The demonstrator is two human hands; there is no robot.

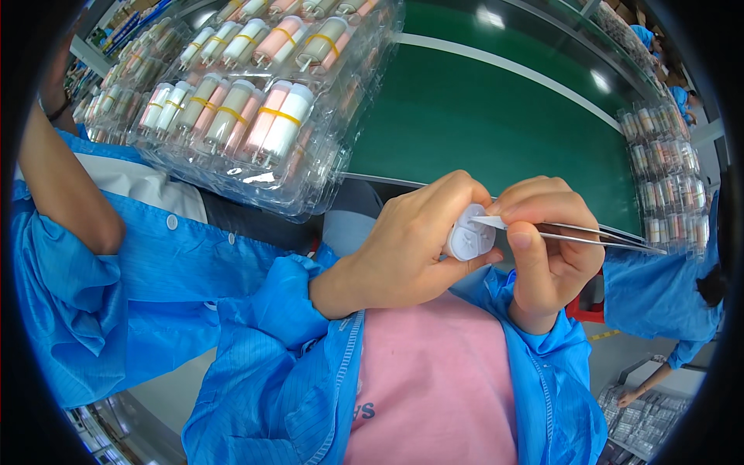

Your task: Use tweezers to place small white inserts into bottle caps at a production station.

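My left hand [407, 236] grips a small round white plastic part [467, 240] by its edge, with its molded face turned to the right. My right hand [550, 221] pinches a pair of metal tweezers [490, 222]. Their narrow end touches or lies just over the face of the white part; whether anything tiny sits between the tips I cannot make out. The other end of the tweezers sticks out to the right past my fingers.
Stacked clear plastic trays [310, 203] at the upper left hold pink, white and grey cylinders [283, 128] banded with yellow. A green conveyor belt [480, 116] runs ahead. More filled trays [666, 182] stand at the right. Co-workers in blue coats [170, 271] are on both sides.
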